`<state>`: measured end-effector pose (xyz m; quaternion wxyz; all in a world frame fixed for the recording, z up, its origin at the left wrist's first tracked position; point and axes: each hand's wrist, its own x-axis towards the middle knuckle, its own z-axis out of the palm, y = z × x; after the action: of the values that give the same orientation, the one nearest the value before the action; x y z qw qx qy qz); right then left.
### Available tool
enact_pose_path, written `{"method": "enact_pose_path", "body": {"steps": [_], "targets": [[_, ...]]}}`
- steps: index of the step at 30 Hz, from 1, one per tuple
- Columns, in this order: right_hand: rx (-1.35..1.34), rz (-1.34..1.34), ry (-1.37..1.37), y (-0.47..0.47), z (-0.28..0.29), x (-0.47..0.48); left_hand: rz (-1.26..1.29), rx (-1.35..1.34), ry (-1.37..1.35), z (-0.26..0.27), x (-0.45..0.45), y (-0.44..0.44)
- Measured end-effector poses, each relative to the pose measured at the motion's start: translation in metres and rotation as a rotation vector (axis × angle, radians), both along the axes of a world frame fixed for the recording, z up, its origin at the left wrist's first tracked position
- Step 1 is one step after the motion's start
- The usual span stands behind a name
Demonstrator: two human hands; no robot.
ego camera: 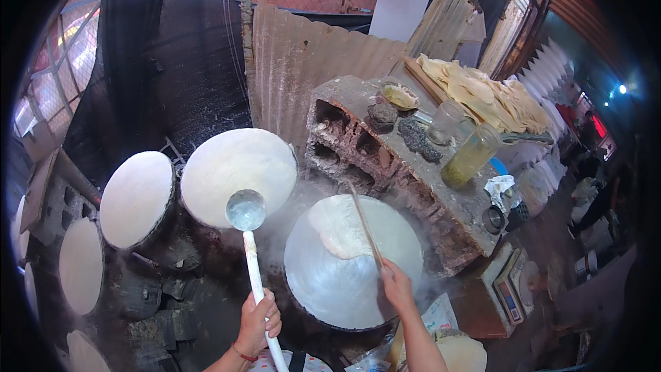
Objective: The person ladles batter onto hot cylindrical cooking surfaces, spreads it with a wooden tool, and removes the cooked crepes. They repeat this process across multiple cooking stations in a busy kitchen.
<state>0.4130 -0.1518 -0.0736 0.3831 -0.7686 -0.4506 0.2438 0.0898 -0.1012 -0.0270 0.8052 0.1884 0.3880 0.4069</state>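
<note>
My left hand (256, 322) is closed around the long white handle of a metal ladle (246, 209). The ladle's bowl hangs over the lower edge of a round griddle (240, 170) whose top is covered with a pale layer. In my right hand (396, 285) is a thin wooden spreading stick (364, 219), slanting over a nearer round metal griddle (328, 289). White batter (335, 227) lies on the upper part of that griddle, beside the stick, while its lower part is bare and shiny. Steam blurs the surroundings.
Several pale-covered griddles (137, 200) stand at the left. A rough block counter (351, 98) at the right holds a glass jar (448, 119), a tall container of yellowish liquid (471, 156) and stacked flatbreads (485, 90). Lower right is a kitchen scale (510, 289).
</note>
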Motion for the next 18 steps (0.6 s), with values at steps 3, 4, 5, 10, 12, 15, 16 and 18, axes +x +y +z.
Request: {"method": "enact_pose_path", "body": {"steps": [3,4,5,10,12,15,16,18], "targets": [[-0.078,0.193,-0.008,-0.001,-0.007,-0.005,0.041,-0.012,0.007,0.001,0.001,-0.015],[-0.105,0.266,-0.021,-0.025,-0.001,-0.013,0.054,-0.019,0.008,0.002,-0.001,-0.020],[-0.131,0.331,-0.045,-0.046,0.007,-0.016,0.059,-0.012,0.008,0.001,-0.002,-0.023],[-0.029,0.162,0.038,-0.043,0.020,-0.001,0.107,-0.013,0.015,0.002,0.003,-0.039],[0.011,0.144,0.094,-0.012,0.011,0.005,0.122,-0.018,0.024,0.000,0.006,-0.046],[-0.049,0.287,0.047,-0.003,-0.003,0.001,0.120,-0.022,0.051,0.002,0.006,-0.052],[-0.084,0.347,-0.008,-0.026,0.014,-0.006,0.121,-0.023,0.061,0.002,0.004,-0.054],[-0.121,0.407,-0.074,-0.059,0.028,-0.005,0.129,-0.015,0.057,0.000,0.000,-0.058]]}}
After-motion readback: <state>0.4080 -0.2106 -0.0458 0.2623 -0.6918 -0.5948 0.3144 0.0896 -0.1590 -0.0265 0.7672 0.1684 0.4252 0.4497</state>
